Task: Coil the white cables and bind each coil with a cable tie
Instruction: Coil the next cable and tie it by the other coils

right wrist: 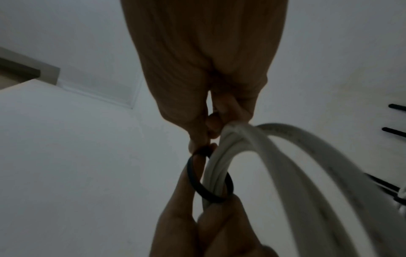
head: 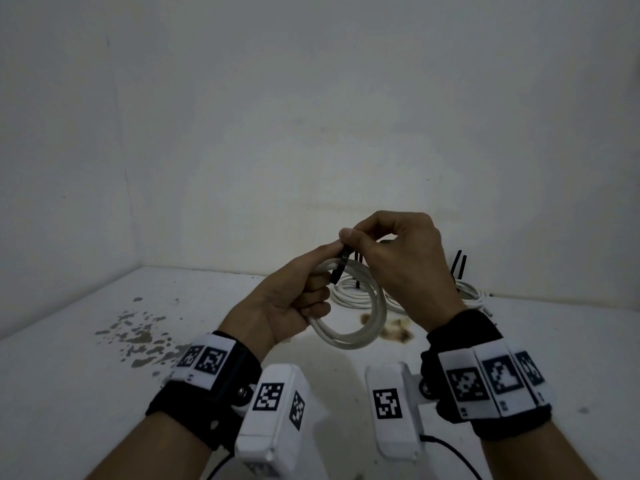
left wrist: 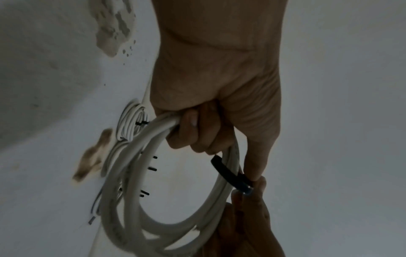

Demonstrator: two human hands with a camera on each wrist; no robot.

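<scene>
left hand (head: pixel 294 299): gripped white cable coil (head: pixel 360 336).
right hand (head: pixel 398 258): pinched black cable tie (head: pixel 338 270), looped, not tightened.
done: tied coils (head: pixel 356 294) on table (head: pixel 104 393).

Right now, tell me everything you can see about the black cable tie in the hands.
The cable tie is a thin black strap, plastic by its look, bent into a loose loop around the strands of the white cable coil, which is held up above the table. The right hand pinches its upper part; the left hand, gripping the coil, touches it too. It is not yet pulled tight.
</scene>
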